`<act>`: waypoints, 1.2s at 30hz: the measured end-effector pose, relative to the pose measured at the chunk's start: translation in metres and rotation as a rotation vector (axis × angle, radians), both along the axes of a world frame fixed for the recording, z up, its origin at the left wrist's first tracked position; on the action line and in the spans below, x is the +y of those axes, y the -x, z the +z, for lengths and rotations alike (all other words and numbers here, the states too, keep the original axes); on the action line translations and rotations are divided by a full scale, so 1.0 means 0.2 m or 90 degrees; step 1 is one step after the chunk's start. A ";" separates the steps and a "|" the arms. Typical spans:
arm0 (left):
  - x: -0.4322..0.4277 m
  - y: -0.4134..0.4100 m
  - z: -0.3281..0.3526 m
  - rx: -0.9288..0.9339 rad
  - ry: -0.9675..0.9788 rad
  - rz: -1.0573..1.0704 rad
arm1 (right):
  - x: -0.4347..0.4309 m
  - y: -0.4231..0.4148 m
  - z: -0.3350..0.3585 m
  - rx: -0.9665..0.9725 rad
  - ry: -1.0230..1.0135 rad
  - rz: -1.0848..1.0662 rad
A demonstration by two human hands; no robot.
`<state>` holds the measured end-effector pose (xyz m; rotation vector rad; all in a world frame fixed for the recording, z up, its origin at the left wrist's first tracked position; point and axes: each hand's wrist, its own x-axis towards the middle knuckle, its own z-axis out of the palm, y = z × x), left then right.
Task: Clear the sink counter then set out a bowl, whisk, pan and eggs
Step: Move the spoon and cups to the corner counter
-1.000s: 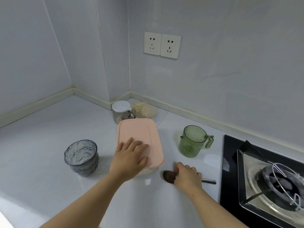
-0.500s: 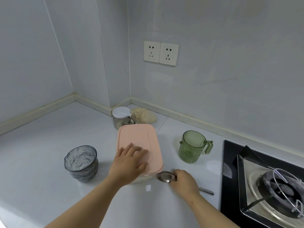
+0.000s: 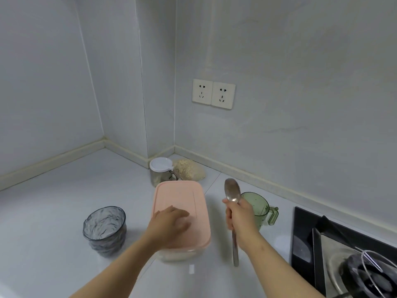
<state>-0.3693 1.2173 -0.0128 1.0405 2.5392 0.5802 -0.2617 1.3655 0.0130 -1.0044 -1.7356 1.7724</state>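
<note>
Two hands in play: both of yours reach in from the bottom of the frame, over the counter [image 3: 53,211].
Counter: white and glossy, it fills the lower left and centre, meeting grey walls at a corner in the middle of the frame.
Stove: the black hob [image 3: 305,239] sits at the lower right edge, with a wire pan support over the burner [image 3: 369,274].
Container: the clear box with the pink lid [image 3: 182,201] stands at centre bottom, its long side running away from you.
Your left hand [image 3: 169,225]: it lies palm down on the near end of the pink lid, fingers spread and flat, gripping nothing.
Your right hand [image 3: 240,216]: just right of the container, it is fisted around the handle of the metal spoon [image 3: 232,191].
Spoon: it is held upright and clear of the counter, bowl end above your fist, handle end hanging below it.
Grey glass [image 3: 105,230]: a ribbed tumbler, it stands left of the container, apart from it.
Green jug [image 3: 263,208]: translucent, with its handle to the right, it is partly hidden behind your right hand.
Jar: a small one with a white lid [image 3: 161,164] stands behind the container, near the corner.
Beige heap [image 3: 189,172]: it lies just right of the jar; you cannot tell what it is.
Sockets [image 3: 213,94]: a white pair sits on the wall at mid frame.
</note>
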 end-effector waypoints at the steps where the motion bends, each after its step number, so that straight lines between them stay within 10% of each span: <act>1: 0.02 -0.01 0.04 -0.044 -0.059 0.049 | -0.01 0.02 0.05 0.053 0.066 -0.009; 12: 0.18 -0.25 0.15 -0.309 -0.322 0.089 | -0.05 0.12 0.14 0.107 0.234 0.060; 20: 0.22 -0.09 0.09 -0.173 -0.373 0.307 | 0.07 0.02 0.10 0.021 -0.093 -0.082; 25: 0.22 0.02 0.01 -0.254 -0.281 0.329 | 0.19 -0.04 0.02 -0.289 -0.479 -0.134; 36: 0.20 0.04 0.00 -0.361 -0.339 0.324 | 0.31 -0.05 -0.08 -0.480 -0.390 -0.040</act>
